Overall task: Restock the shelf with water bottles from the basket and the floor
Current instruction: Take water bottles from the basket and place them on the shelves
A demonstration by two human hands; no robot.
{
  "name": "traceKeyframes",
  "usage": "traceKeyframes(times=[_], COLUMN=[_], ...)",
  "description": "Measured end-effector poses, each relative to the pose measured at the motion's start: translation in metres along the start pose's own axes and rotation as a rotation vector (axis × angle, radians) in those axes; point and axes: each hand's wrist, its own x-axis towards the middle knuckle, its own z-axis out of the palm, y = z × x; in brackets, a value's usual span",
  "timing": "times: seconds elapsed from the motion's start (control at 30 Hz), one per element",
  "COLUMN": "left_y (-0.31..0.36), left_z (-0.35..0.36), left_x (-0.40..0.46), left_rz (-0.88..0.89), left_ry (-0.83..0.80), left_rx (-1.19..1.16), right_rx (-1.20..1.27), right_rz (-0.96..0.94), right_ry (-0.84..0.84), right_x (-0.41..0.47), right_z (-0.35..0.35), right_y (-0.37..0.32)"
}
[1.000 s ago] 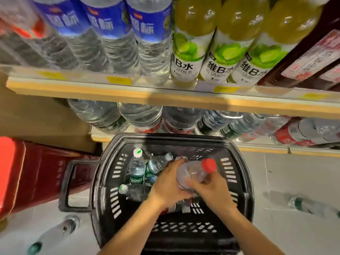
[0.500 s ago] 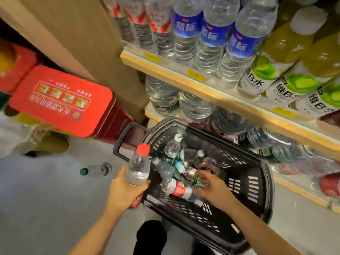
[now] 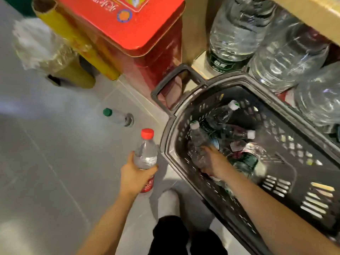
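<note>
Reaching into the basket (image 3: 166, 144), the right hand (image 3: 211, 162) is wrapped round a clear bottle (image 3: 197, 142); a red-cap bottle (image 3: 146, 153) is gripped upright by the left hand (image 3: 134, 175), over the floor. Risk: w/ both hands full, one bottle can be dropped, esp. the slippery clear one.

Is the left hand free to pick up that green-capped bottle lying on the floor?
Probably not yet: the left hand already grips a red-capped bottle. The floor between it and the green-capped bottle looks bare.
</note>
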Motion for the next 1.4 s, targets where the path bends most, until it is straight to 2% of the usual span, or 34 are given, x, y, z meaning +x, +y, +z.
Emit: traceKeyframes(times=[0.17, 0.27, 0.37, 0.47, 0.57, 0.67, 0.83, 1.0, 1.17, 1.3, 1.4], left_y=[0.008, 0.028, 0.058, 0.090, 0.120, 0.140, 0.133, 0.077, 0.028, 0.010, 0.000], left_z=[-0.009, -0.022, -0.033, -0.036, -0.029, -0.014, 0.007, -0.003, -0.011, -0.008, -0.004], left_x=[-0.002, -0.017, -0.038, -0.058, -0.072, -0.077, -0.066, -0.035, -0.008, -0.004, 0.002], left_rz=[0.042, 0.060, 0.074, 0.106, 0.126, 0.118, 0.109, 0.039, -0.040, -0.096, -0.102], left_ry=[-0.005, -0.036, -0.077, -0.099, -0.109, -0.125, -0.130, -0.031, 0.021, 0.006, -0.003], left_rx=[0.015, 0.024, 0.017, -0.002, -0.018, -0.022, -0.037, -0.073, -0.069, -0.060, -0.053], right_rx=[-0.169, -0.161, -0.010, 0.143, 0.348, 0.585, 0.720, 0.783, 0.695, 0.565, 0.610], right_rz=[-0.001, 0.063, 0.197, 0.243, 0.380, 0.495, 0.550, 0.603, 0.621, 0.543, 0.532], right_ry=[0.006, 0.026, 0.132, 0.227, 0.361, 0.418, 0.385, 0.317, 0.254, 0.033, 0.080], right_x=[-0.008, -0.046, -0.093, -0.131, -0.156, -0.172, -0.161, -0.126, -0.107, -0.076, -0.035], right_z=[-0.019, -0.057, -0.100, -0.134, -0.153, -0.158, -0.124, -0.067, -0.026, -0.023, -0.004], right_y=[-0.013, -0.018, -0.023, -0.028, -0.027, -0.026, -0.017, 0.010, 0.028, 0.027, 0.059])
